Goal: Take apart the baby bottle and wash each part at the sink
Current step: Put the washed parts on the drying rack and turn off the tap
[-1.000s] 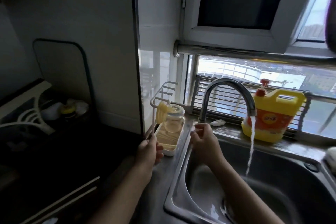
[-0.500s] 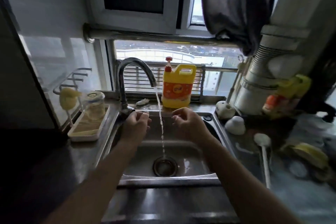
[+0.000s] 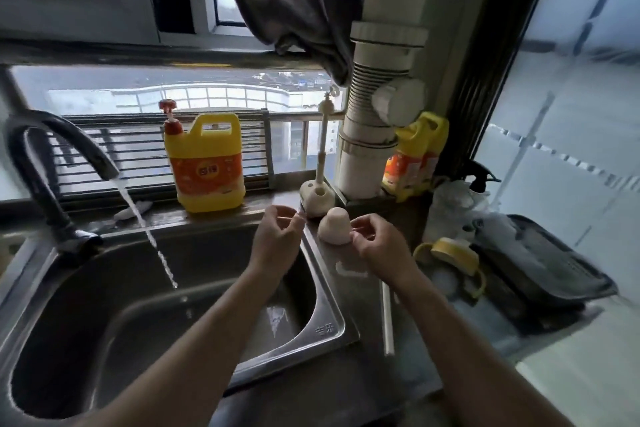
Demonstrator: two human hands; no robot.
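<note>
Left hand (image 3: 277, 236) and right hand (image 3: 377, 244) are held loosely curled at frame centre, nothing gripped, by the sink (image 3: 332, 305) right rim. White dome cap (image 3: 334, 227) is set between them. Yellow bottle collar (image 3: 453, 255) is laid right of the right hand. Tap (image 3: 46, 198) at left is seen running.

Left hand (image 3: 277, 236), right hand (image 3: 377, 243) moved from water stream (image 3: 145, 229) to flank white cap (image 3: 335, 227).

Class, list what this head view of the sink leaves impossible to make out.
Head view:
- Whether left hand or right hand pinches anything: fingertips blurred, too small.
- Brush head: mostly hidden under right wrist.
- Second jug label: partly behind pipe.
- What lies on tray: blurred, dim.
</note>
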